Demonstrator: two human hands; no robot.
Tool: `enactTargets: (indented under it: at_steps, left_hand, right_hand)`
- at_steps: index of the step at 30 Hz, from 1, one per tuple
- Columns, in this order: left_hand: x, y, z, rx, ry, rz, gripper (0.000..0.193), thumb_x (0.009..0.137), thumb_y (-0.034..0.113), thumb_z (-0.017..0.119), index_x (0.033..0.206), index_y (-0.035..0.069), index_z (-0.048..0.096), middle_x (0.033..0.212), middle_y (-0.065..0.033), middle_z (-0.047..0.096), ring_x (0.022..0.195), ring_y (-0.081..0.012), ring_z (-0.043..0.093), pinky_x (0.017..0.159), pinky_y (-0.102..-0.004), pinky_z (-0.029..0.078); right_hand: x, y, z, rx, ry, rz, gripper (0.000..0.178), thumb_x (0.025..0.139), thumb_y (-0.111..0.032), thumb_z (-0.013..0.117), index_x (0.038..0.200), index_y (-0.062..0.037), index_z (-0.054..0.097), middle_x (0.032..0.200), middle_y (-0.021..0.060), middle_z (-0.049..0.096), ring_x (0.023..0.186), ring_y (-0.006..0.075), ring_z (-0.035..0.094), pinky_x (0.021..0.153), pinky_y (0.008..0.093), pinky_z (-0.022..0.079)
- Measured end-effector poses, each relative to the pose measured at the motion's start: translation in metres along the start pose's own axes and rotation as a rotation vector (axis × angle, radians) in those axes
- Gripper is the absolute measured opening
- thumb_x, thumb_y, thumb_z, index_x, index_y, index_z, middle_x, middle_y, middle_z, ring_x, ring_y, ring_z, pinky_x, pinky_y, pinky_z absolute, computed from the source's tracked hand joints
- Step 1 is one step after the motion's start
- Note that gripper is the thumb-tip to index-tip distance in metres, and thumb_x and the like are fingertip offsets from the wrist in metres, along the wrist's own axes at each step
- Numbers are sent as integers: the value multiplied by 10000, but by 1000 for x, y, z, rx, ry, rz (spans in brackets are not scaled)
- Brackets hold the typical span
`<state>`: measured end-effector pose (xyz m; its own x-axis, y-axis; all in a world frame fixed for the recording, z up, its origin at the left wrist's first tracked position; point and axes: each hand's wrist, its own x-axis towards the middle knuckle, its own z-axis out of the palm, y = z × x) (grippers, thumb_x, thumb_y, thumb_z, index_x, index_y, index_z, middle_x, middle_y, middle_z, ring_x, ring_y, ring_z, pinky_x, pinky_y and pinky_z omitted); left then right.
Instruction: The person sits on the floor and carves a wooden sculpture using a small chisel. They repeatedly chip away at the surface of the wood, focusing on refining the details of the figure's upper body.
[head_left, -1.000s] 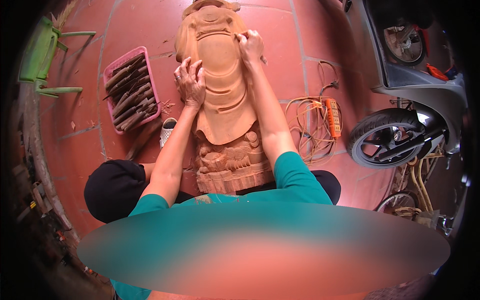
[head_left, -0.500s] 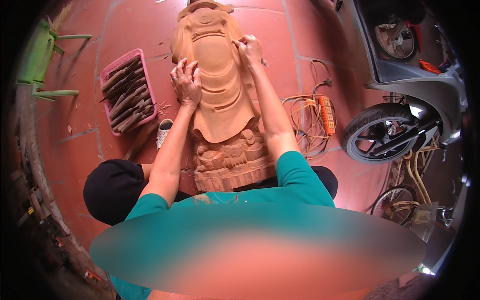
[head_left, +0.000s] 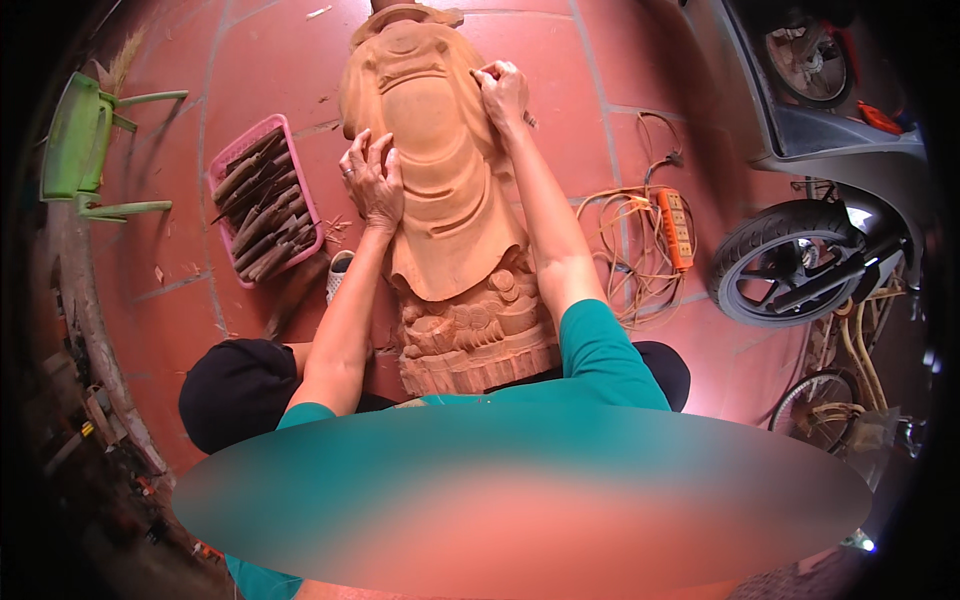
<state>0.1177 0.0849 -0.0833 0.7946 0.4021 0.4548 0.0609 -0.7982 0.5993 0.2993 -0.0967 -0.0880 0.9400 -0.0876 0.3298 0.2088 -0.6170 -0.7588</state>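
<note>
Head view: carved figure between two hands

Nearest, the left knee (head_left: pixel 238 395), in black cloth, and the right knee (head_left: pixel 665 378) stand apart on either side of the carving's base (head_left: pixel 480 345), perhaps to leave it room close to the body. From there the orange-brown wooden carving (head_left: pixel 440 190) stretches away lengthwise, its far end at the picture's upper edge, which seems to put most of its front within reach of both arms.

The left hand (head_left: pixel 374 185) rests at the carving's left edge, fingers parted and loosely curled, apparently gripping nothing; it probably steadies the wood. Farther up the opposite edge, the right hand (head_left: pixel 505 95) pinches what looks like a small dark piece (head_left: pixel 477 73), too small to identify; a pinch like that would suit fine control.

Beside the left forearm, a pink tray (head_left: pixel 308 195) gathers dark tools (head_left: pixel 265 205) side by side, likely for easy reach. Rightward, an orange power strip (head_left: pixel 676 230) lies by looped cord on the red tiled floor (head_left: pixel 555 50). Farther out are a grey motorbike (head_left: pixel 850 165) and, at far left, a green chair (head_left: pixel 78 140).
</note>
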Motion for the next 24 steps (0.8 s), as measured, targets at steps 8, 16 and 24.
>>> enactTargets:
  at_steps: [8,16,24]
  left_hand:
    - [1,4,4,-13,-15,5,244,857,225,644,1090,170,691,1283,-53,542,1204,-272,455,1015,-414,372]
    - [1,8,2,-10,-14,-17,244,855,215,642,1091,171,689,1286,-50,539,1207,-271,453,1022,-414,368]
    - [2,5,1,-30,-6,11,239,861,211,632,1088,164,691,1276,-66,534,1201,-281,457,1022,-417,374]
  right_hand:
    - [53,-11,27,-170,-104,-54,250,764,-320,749,805,-74,727,844,139,682,768,324,658,688,433,502]
    - [-9,10,-26,-12,-131,-62,140,772,-203,741,783,-66,714,794,143,651,761,329,642,686,433,501]
    - [47,-10,29,-200,-34,-169,125,778,-201,729,779,-78,704,859,138,657,819,335,646,713,455,508]
